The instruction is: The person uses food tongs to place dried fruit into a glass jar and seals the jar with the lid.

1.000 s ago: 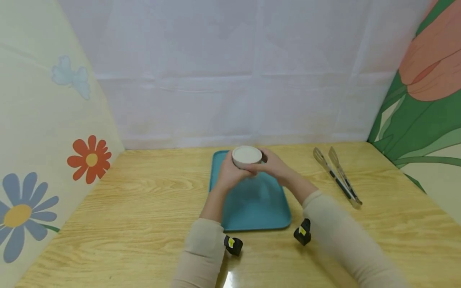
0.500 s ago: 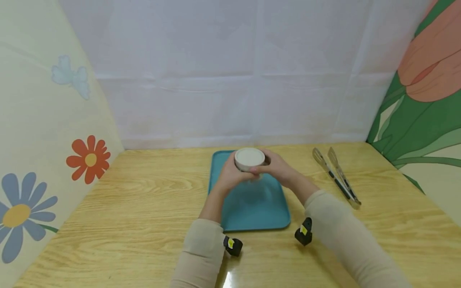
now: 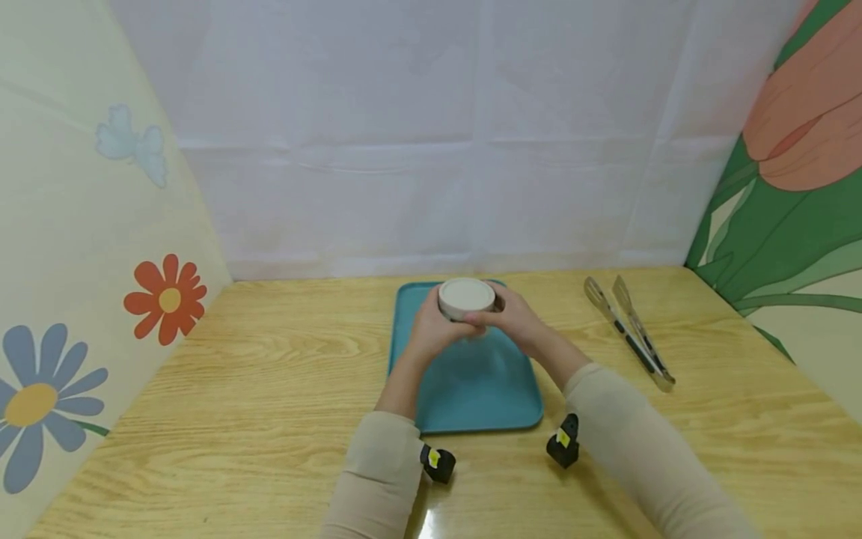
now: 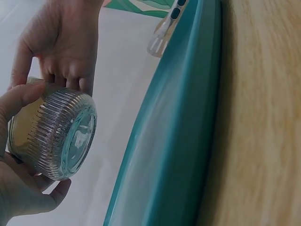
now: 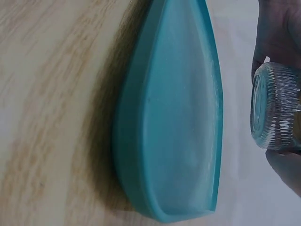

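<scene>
A ribbed glass jar (image 4: 61,132) with a white lid (image 3: 466,294) is held upright between both hands above the blue tray (image 3: 485,400). My left hand (image 3: 431,322) grips its left side, thumb along the near face. From the right, my right hand (image 3: 518,318) grips it too, its thumb crossing the front just below the lid. Both wrist views show the clear round base raised over the tray, with something tan inside or around the upper glass. The far fingers of both hands are partly hidden behind the jar.
Metal tongs (image 3: 629,333) with black grips lie on the wood-grain table (image 3: 289,374) to the right of the tray. A white cloth (image 3: 350,142) hangs behind the table, and flower-painted panels stand on both sides.
The jar and both hands shift slightly right and a little down in the first half second, then stay nearly still. The grip on the jar looks the same; tray and tongs stay put.
</scene>
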`<state>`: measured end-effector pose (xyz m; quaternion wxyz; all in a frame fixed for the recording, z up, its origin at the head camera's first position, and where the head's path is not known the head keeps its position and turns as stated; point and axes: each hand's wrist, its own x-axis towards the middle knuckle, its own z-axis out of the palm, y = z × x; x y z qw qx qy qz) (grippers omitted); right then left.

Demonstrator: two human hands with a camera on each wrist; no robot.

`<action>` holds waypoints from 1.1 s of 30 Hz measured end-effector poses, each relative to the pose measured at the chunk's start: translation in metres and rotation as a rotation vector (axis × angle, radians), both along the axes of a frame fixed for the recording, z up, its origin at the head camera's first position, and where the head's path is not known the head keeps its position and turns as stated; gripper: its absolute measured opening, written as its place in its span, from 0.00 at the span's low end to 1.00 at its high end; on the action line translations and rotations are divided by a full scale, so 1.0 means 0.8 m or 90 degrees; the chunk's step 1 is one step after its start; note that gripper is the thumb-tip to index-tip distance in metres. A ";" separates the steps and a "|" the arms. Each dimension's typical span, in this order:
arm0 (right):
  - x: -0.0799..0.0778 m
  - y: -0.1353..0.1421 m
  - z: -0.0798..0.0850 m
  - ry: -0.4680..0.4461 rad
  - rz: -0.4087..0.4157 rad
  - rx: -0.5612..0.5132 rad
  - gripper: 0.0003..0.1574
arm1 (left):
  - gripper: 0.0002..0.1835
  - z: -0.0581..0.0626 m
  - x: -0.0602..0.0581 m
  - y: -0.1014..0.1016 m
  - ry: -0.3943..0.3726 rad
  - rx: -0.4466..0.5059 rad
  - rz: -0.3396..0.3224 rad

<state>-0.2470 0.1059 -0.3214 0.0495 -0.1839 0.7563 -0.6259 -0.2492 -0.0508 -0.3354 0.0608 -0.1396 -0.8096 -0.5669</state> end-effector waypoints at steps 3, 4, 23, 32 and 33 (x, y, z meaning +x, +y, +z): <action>0.000 -0.001 -0.001 0.006 -0.003 -0.004 0.38 | 0.44 -0.001 0.000 0.000 -0.001 -0.007 0.007; -0.001 -0.001 -0.002 0.008 -0.004 -0.004 0.38 | 0.44 -0.001 0.000 0.000 0.000 -0.008 0.008; 0.005 0.010 0.024 0.057 -0.094 0.230 0.48 | 0.44 0.018 -0.004 -0.030 0.009 0.073 0.049; 0.003 0.035 0.024 0.264 -0.149 0.548 0.45 | 0.48 0.029 -0.006 -0.083 -0.029 0.078 0.137; 0.002 0.038 0.024 0.273 -0.156 0.576 0.46 | 0.48 0.030 -0.005 -0.089 -0.030 0.077 0.144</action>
